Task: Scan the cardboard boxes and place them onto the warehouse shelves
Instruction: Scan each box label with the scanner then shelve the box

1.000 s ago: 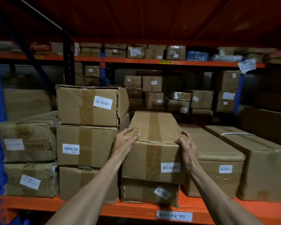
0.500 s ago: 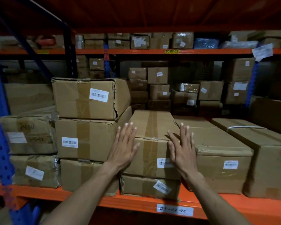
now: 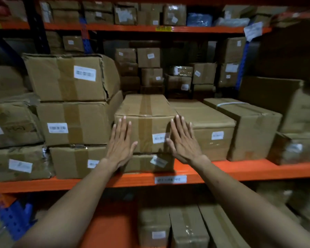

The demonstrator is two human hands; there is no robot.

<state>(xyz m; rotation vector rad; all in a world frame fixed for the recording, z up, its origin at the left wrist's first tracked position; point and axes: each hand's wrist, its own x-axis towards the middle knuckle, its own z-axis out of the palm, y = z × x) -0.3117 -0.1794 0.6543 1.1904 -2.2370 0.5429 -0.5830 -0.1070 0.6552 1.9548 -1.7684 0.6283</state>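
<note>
Below the orange shelf beam (image 3: pixel 240 171), more taped cartons (image 3: pixel 170 228) sit on the lower level. Above it, the left hand (image 3: pixel 121 142) and right hand (image 3: pixel 183 140) lie flat, fingers straight and spread, against the front face of a long cardboard box (image 3: pixel 145 122) resting on a flatter carton (image 3: pixel 150 162). A three-high stack (image 3: pixel 72 104) crowds its left side; a long low box (image 3: pixel 204 126) lies just beside its right. Behind, smaller cartons (image 3: pixel 149 67) fill the back rack.
</note>
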